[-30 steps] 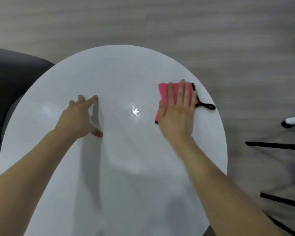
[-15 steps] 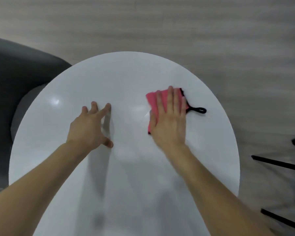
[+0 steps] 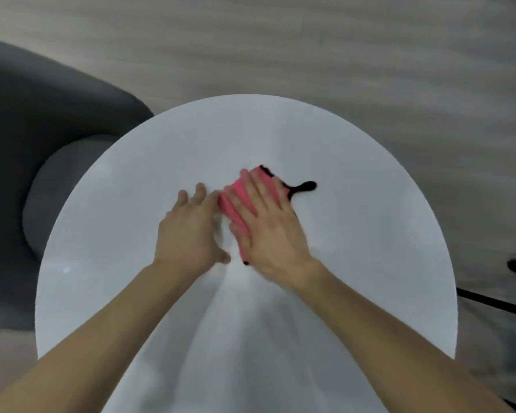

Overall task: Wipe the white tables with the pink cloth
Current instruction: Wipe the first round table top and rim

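One white table (image 3: 370, 234), grey floor (image 3: 340, 49)

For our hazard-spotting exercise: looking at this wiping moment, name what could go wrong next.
The right hand presses the pink cloth right beside the left hand; a leftward stroke could bump it.
The cloth's black loop lies loose and might snag.
The cloth sits mid white table; its rim may go unwiped.

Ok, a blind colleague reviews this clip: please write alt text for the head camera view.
A person's right hand presses a pink cloth with black trim flat on a round white table. The left hand rests open on the table beside it. A dark grey chair stands at the left.
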